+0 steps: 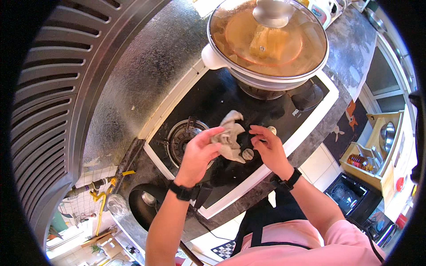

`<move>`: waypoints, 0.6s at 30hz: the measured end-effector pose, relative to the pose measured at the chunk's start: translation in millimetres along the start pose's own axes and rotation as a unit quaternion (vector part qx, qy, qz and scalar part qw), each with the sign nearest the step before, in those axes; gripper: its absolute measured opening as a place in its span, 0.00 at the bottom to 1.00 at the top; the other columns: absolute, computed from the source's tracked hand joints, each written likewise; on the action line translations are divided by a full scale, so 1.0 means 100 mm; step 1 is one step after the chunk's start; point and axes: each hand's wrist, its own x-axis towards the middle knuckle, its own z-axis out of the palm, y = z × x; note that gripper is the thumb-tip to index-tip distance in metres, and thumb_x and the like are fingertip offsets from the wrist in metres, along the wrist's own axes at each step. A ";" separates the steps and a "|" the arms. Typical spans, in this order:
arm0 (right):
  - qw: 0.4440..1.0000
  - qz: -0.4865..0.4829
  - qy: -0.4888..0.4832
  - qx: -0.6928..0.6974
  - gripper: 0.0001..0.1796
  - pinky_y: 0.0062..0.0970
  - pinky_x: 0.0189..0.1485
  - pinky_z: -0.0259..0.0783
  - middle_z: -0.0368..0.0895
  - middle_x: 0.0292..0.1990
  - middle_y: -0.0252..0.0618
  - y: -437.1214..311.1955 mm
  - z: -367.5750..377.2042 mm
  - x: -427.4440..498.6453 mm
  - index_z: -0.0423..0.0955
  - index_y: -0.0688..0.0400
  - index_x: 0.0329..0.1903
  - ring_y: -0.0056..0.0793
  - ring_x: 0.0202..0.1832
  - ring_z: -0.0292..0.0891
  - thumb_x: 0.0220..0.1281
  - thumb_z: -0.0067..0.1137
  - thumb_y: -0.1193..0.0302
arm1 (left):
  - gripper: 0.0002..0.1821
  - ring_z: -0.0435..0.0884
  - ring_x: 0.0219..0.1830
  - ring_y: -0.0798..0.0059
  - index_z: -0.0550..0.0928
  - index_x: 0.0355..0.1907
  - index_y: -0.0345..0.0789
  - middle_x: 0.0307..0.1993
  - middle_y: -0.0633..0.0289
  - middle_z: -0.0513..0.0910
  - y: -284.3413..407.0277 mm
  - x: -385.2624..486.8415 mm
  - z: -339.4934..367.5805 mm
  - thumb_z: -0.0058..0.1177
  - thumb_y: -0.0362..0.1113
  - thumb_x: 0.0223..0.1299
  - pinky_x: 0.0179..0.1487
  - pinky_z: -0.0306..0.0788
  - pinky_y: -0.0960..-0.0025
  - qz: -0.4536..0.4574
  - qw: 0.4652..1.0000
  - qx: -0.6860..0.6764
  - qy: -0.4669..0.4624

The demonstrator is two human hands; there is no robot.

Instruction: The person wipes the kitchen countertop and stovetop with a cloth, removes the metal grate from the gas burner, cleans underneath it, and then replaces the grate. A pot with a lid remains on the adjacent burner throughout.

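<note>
A crumpled beige cloth or paper wipe is pinched between the thumb and fingers of my left hand. That hand hovers over the black gas cooktop, beside the near burner. To the right, my right hand holds nothing that I can see, its fingers bent and spread a little apart from the wipe. One control knob shows between the hands, and another knob is partly hidden behind my right fingers. Dark bands circle both wrists.
A large lidded steamer pot covers the far burner, with a black spatula head beside it. At lower left lies a black pan. Range hood slats overhang the left side. An open wooden drawer stands out at right.
</note>
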 end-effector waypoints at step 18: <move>0.922 0.283 -0.193 0.182 0.19 0.26 0.57 0.82 0.88 0.53 0.39 -0.62 0.19 -0.18 0.79 0.64 0.59 0.26 0.52 0.86 0.79 0.60 0.63 | 0.17 0.84 0.60 0.72 0.74 0.68 0.40 0.61 0.64 0.83 -0.65 -1.04 0.27 0.47 0.36 0.82 0.65 0.80 0.63 0.007 0.900 -0.409 0.149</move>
